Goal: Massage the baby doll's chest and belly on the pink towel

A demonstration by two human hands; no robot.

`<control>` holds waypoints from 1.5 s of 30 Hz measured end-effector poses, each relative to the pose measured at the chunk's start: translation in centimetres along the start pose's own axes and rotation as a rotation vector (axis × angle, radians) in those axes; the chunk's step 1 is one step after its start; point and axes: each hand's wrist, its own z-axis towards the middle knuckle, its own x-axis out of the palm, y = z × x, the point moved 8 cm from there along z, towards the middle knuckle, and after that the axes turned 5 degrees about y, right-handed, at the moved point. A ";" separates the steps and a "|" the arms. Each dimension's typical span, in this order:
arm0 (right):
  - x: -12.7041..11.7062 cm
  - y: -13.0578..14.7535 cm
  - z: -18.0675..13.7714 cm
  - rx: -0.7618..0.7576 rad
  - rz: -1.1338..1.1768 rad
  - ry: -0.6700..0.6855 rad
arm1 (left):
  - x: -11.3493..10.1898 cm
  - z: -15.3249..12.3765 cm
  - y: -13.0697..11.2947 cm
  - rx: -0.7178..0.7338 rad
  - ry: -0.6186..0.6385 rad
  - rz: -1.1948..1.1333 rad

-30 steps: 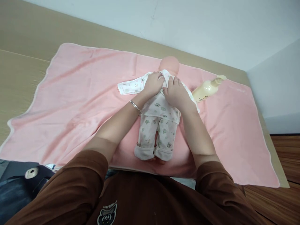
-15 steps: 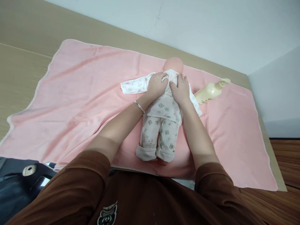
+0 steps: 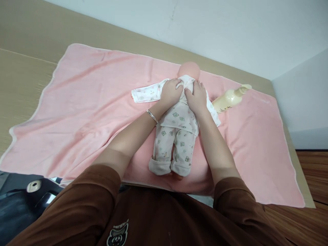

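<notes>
Now that the right hand point(image 3: 197, 98) has turned toward twelve o'clock, it and the left hand point(image 3: 171, 93) lie flat, unclenched, on the doll point(image 3: 180, 118), maybe steadying it.

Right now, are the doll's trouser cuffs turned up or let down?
Turned up: both trouser cuffs are thick, plain pale bands, while the trouser legs above them carry a print.

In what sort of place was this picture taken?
Perhaps an infant-care training room: a baby doll in printed pyjamas lies on a pink blanket, with a pump bottle beside the doll.
</notes>
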 end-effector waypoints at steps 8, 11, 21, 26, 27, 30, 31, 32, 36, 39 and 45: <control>0.4 -0.1 0.3 -0.053 -0.005 -0.010 | 0.3 0.3 0.5 0.002 -0.015 0.006; 0.6 -0.4 0.5 -0.085 0.006 -0.021 | 0.4 0.3 0.7 0.001 -0.012 0.005; 0.3 0.0 0.4 -0.064 -0.040 -0.002 | 0.1 -0.1 -0.7 0.015 0.106 0.113; 0.0 -0.1 0.3 -0.114 -0.060 0.084 | -0.9 -2.2 -3.3 0.015 0.244 0.331; -0.1 -0.1 0.3 -0.141 -0.057 0.105 | -1.1 -2.7 -3.8 0.014 0.287 0.365; -0.4 0.0 0.2 -0.188 -0.056 0.145 | -1.8 -3.5 -4.8 -0.004 0.355 0.370; -0.6 0.1 0.1 -0.188 -0.068 0.154 | -2.0 -3.3 -4.7 -0.010 0.348 0.353; -0.7 0.3 -0.2 -0.185 -0.085 0.162 | -2.1 -3.0 -4.5 -0.009 0.335 0.337; -1.4 2.2 -1.8 -0.189 -0.167 0.200 | -1.8 -1.2 -2.2 0.006 0.282 0.251; -1.8 3.6 -3.1 -0.198 -0.205 0.216 | -1.4 -0.3 -0.6 0.014 0.261 0.168; -2.2 4.3 -3.5 -0.091 -0.173 0.183 | -1.6 -0.9 -1.7 0.000 0.238 0.274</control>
